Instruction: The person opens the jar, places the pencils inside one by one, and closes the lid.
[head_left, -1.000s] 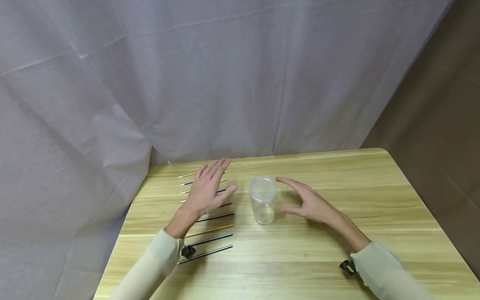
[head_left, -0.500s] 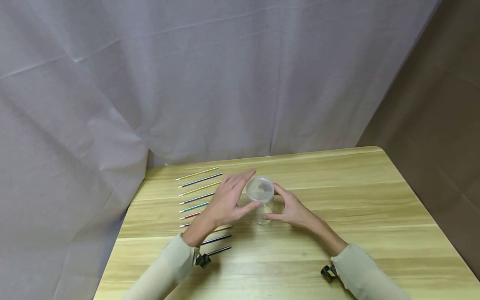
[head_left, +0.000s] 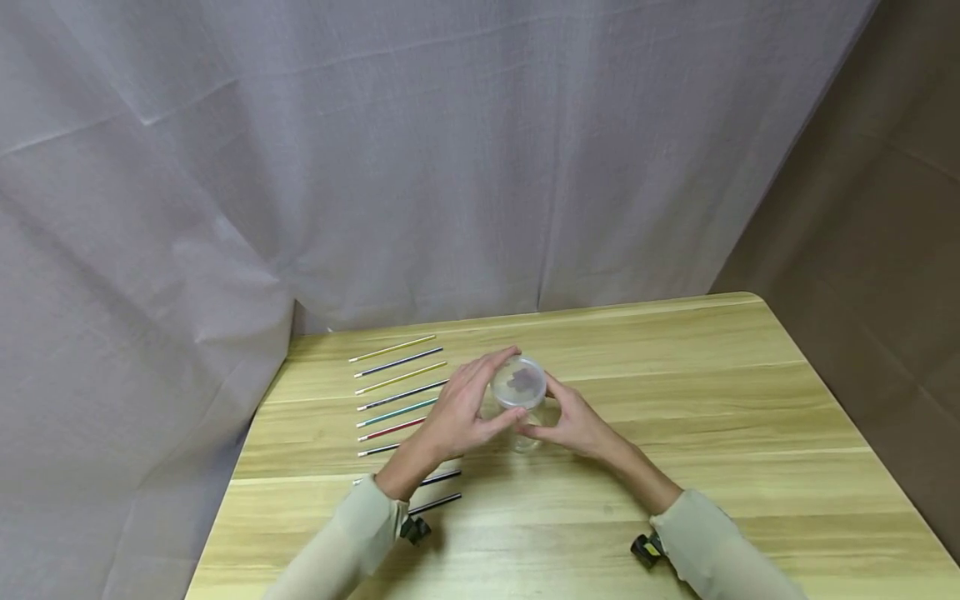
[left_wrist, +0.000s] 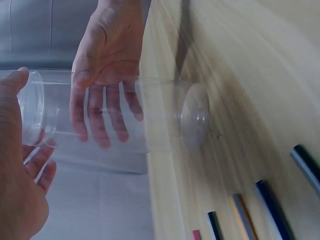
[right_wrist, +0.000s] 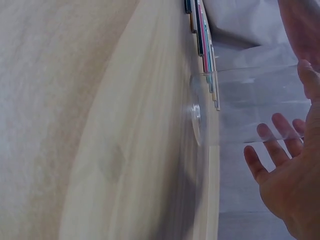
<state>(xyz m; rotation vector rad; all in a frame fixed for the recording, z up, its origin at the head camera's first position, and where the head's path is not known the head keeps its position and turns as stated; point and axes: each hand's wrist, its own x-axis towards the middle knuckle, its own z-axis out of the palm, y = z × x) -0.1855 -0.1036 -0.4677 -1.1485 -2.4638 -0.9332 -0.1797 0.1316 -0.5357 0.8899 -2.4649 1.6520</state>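
A clear plastic jar (head_left: 527, 443) stands upright on the wooden table (head_left: 675, 375), with a translucent lid (head_left: 519, 382) on its top. My left hand (head_left: 459, 414) holds the lid's rim from the left, thumb at the near side and fingers at the far side. Lower down, my right hand (head_left: 583, 427) grips the jar's body from the right. In the left wrist view the jar (left_wrist: 165, 115) appears sideways, the right hand's fingers (left_wrist: 117, 120) showing through its wall. Nothing shows inside it.
Several thin pencils with pale ends lie side by side left of the jar, among them a yellow pencil (head_left: 393, 347) and a green pencil (head_left: 397, 412). My left forearm hides some. A grey curtain (head_left: 420, 167) hangs behind the table.
My left hand has moved right from above the pencils to the lid. The right hand has moved left onto the jar's body, and both hands have closed in around it.
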